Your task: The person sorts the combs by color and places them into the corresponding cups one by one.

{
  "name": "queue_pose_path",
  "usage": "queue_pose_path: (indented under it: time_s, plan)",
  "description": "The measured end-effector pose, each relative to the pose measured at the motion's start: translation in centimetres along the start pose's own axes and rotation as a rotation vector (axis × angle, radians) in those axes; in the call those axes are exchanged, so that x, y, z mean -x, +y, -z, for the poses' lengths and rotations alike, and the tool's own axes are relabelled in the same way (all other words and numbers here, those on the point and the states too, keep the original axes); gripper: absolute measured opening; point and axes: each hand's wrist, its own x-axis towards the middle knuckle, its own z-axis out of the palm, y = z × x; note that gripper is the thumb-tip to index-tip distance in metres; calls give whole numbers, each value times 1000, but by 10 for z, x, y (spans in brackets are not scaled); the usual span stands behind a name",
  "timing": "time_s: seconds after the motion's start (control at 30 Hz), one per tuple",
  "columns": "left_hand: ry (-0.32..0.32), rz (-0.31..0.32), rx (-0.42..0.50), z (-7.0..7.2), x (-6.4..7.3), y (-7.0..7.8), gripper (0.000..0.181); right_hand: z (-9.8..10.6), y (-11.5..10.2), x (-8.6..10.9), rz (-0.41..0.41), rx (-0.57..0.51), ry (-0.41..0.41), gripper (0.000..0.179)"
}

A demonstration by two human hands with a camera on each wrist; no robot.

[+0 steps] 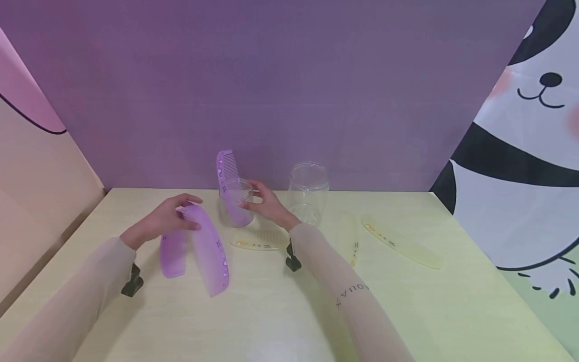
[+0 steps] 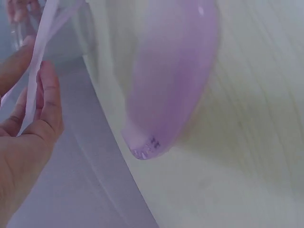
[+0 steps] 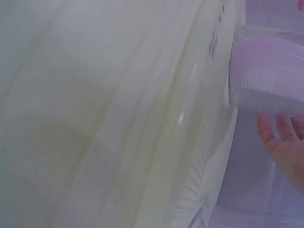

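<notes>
My left hand pinches a purple comb between thumb and fingers near its upper end; the comb slants down toward the tabletop. Beside it, a second purple comb lies on the table, partly behind that hand, and shows large in the left wrist view. A third purple comb stands tilted inside a clear plastic cup. With thumb and fingers around the right side of this cup, my right hand holds it. Its fingers show at the cup's wall in the right wrist view.
Another clear cup stands upright at the back, right of my right hand. One yellow comb lies in front of the held cup. Two more yellow combs, one upright in view and one slanted, lie farther right. A purple backdrop rises behind the table.
</notes>
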Motion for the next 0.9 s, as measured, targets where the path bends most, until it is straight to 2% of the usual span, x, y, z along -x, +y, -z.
queue_pose_path:
  time_s: [0.13, 0.47, 0.73, 0.9]
  plan:
    - [15, 30, 96, 6, 3, 3, 64, 0, 0, 0, 8, -5, 0, 71]
    - [54, 104, 215, 15, 8, 17, 60, 0, -1, 1, 7, -21, 2, 70]
    - [79, 83, 258, 17, 9, 22, 57, 0, 1, 0, -5, -21, 0, 70]
    - [85, 68, 241, 21, 9, 29, 58, -1, 1, -1, -11, -14, 3, 69]
